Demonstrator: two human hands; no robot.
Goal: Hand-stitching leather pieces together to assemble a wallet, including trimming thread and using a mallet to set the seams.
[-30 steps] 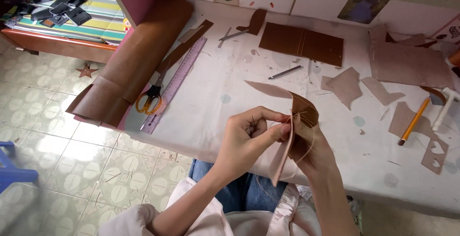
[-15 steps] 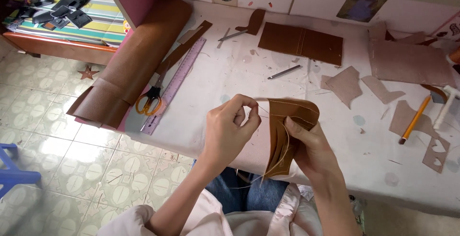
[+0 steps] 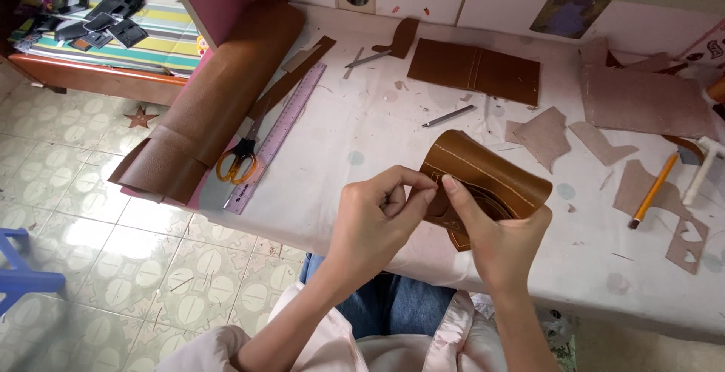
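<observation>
A curved brown leather piece [image 3: 489, 174] with pale stitch lines is held up over the near edge of the white table [image 3: 377, 126]. My right hand [image 3: 491, 236] grips it from below, thumb pressed on its left edge. My left hand [image 3: 377, 217] pinches at that same left edge with fingers closed; whatever thin thing it pinches is too small to tell. Both hands touch each other at the piece's edge.
A big roll of brown leather [image 3: 219, 92] lies at the table's left edge, with orange-handled scissors [image 3: 238, 162] and a purple ruler [image 3: 279, 134] beside it. Flat leather panels [image 3: 476, 70], cardboard templates [image 3: 642, 100], an orange pencil [image 3: 653, 189] and a small white mallet [image 3: 702, 164] lie farther back and right.
The leather piece has been turned from edge-on to showing its stitched outer face. My left hand has come back in from the left to pinch its left edge.
</observation>
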